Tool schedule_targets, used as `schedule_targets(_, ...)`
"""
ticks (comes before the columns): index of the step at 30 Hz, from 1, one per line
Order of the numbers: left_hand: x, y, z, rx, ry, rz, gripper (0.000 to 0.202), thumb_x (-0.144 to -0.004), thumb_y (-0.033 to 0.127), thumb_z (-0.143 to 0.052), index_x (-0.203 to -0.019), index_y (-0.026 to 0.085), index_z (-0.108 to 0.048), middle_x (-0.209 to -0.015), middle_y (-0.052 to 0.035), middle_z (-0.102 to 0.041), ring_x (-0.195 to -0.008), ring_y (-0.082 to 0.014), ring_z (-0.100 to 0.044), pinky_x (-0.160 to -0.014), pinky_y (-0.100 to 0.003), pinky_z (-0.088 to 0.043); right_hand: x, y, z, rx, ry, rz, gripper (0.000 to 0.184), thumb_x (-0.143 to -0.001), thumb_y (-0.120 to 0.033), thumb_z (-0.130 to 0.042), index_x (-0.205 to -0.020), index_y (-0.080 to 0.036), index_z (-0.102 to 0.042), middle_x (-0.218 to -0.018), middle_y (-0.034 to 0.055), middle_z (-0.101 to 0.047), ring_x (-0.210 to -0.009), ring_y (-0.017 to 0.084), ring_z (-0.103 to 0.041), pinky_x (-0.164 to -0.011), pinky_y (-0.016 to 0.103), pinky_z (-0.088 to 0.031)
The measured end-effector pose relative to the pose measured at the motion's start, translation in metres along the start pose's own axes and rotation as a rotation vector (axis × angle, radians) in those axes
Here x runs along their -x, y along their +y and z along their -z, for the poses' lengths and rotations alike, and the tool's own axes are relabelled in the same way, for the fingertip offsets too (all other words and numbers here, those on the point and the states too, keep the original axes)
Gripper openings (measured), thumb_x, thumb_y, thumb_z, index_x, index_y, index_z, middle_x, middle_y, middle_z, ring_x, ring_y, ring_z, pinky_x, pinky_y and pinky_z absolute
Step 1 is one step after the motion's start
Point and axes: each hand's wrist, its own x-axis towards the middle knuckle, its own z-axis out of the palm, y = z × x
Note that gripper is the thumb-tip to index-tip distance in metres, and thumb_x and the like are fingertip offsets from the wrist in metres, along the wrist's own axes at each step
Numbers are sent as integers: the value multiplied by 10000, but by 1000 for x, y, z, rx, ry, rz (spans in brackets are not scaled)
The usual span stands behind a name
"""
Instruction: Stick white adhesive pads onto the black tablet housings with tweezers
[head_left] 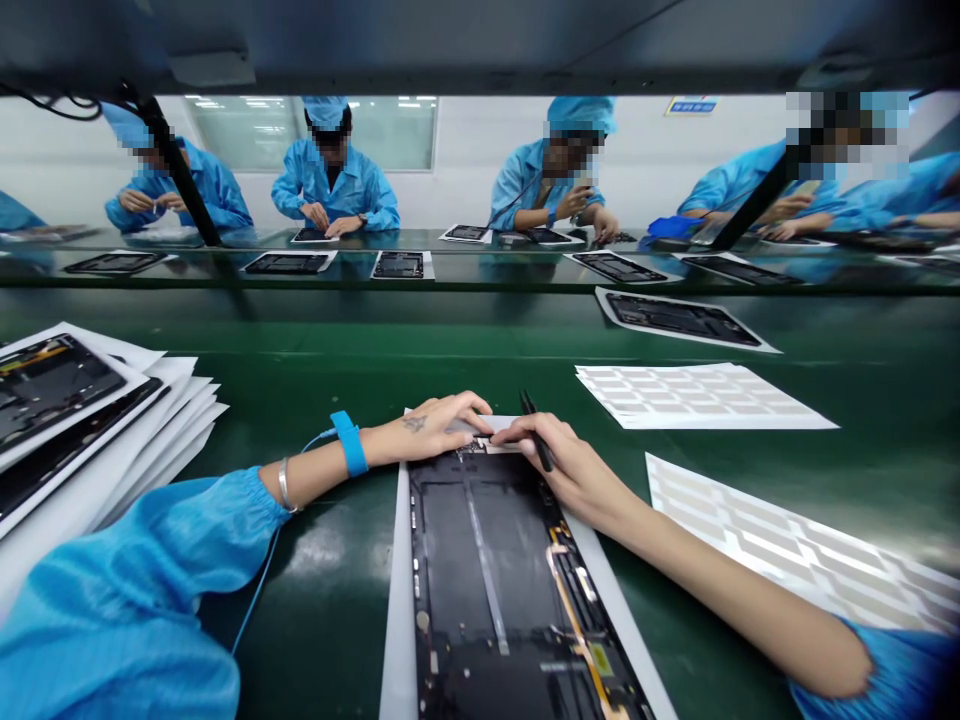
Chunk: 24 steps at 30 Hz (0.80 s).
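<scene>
An opened tablet [480,580], black inside with flat cables and an orange-gold ribbon cable, lies on a white sheet [397,620] in front of me. My left hand [439,425] rests over its far edge with fingers apart, the thumb and fingertips touching near a small whitish strip [504,447]. Fingertips of my right hand [559,455] press at this same strip from the right. Black tweezers [534,425] are tucked in that right hand, pointing away from me. A blue wrist strap [349,443] with a cord is around my left wrist.
At left stands a stack of tablets on white sheets [150,440]. Sticker sheets [697,395] and another label sheet [787,540] lie at right. Beyond, a tablet on paper [679,318] rests on the green bench [330,370]. Several co-workers in blue sit opposite; a shelf [450,45] hangs overhead.
</scene>
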Motion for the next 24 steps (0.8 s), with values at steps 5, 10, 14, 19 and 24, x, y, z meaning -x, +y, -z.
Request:
schedule_targets(5,-1,-5,0,26,2,17,301,-964,286,-475,-1256,222,-441,-1268,-38,-667,-1194,-228,-593,-947,-348,-412,0,1,-1,17,-31,21,239,-1014,-300,-362,-1064,-253,-591,-1037,84,-694,-991,249,-611,-855,419,-445)
schedule_targets(10,2,-1,0,-92,12,-7,301,-994,272,-417,-1290,221,-443,-1298,-48,-632,-1236,-223,-531,-1019,-376,-388,0,2,-2,37,-42,64,249,-1006,-298,-358,-1070,-262,-595,-1072,91,-694,-1024,260,-608,-868,431,-440)
schedule_targets(14,6,11,-2,-388,74,74,299,-1012,327,-396,-1274,196,-456,-1318,-103,-542,-1226,-254,-475,-1034,-410,-386,-5,11,7,-148,215,-104,244,-1003,-435,-375,-979,-265,-548,-984,68,-734,-931,249,-656,-841,407,-457)
schedule_targets(19,4,18,1,-575,60,179,212,-1010,331,-376,-886,198,-485,-889,-44,-563,-848,-203,-553,-848,-344,-455,-11,31,22,-412,552,-321,337,-926,-606,-441,-906,-274,-499,-895,65,-768,-943,276,-671,-822,411,-449)
schedule_targets(24,-5,-5,63,-657,310,355,258,-1018,317,-341,-860,190,-501,-768,-6,-551,-718,-157,-546,-712,-269,-452,-14,44,21,-544,681,-380,348,-887,-621,-465,-862,-274,-476,-866,69,-767,-954,281,-680,-792,400,-439)
